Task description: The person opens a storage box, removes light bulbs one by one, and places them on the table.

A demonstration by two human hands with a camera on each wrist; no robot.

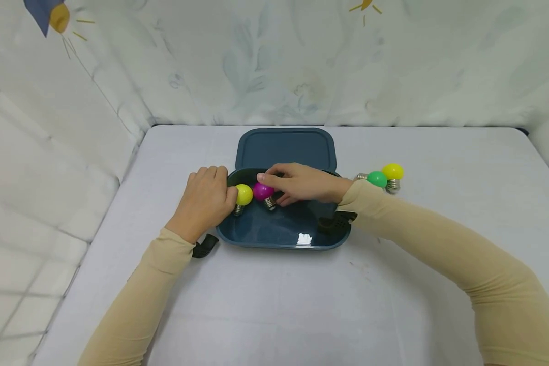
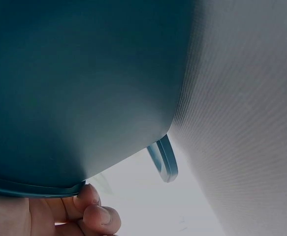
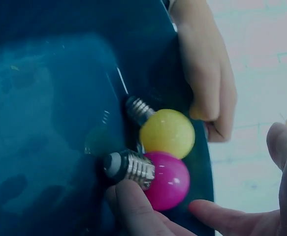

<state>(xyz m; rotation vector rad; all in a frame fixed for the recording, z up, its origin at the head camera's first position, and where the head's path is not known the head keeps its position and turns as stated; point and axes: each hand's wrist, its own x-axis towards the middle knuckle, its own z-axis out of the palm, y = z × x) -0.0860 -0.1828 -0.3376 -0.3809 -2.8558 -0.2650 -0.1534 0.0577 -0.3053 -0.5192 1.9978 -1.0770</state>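
In the head view my left hand (image 1: 204,201) grips the left rim of a dark blue plastic box (image 1: 283,247), its fingers curled over the edge in the left wrist view. A yellow light bulb (image 1: 244,194) lies inside, beside that hand. Against it rests a magenta light bulb (image 3: 170,182), tilted, with its metal screw base toward the middle of the box. My right hand (image 1: 304,183) is around the magenta bulb with fingers spread. One fingertip touches the screw base, while another stands slightly apart from the globe in the right wrist view.
Behind the box lies its dark blue lid (image 1: 285,147). To the right, beyond my right wrist, a green bulb (image 1: 377,179) and another yellow bulb (image 1: 393,172) lie on the white tabletop (image 1: 302,305). Patterned fabric (image 1: 293,66) hangs along the table's back edge.
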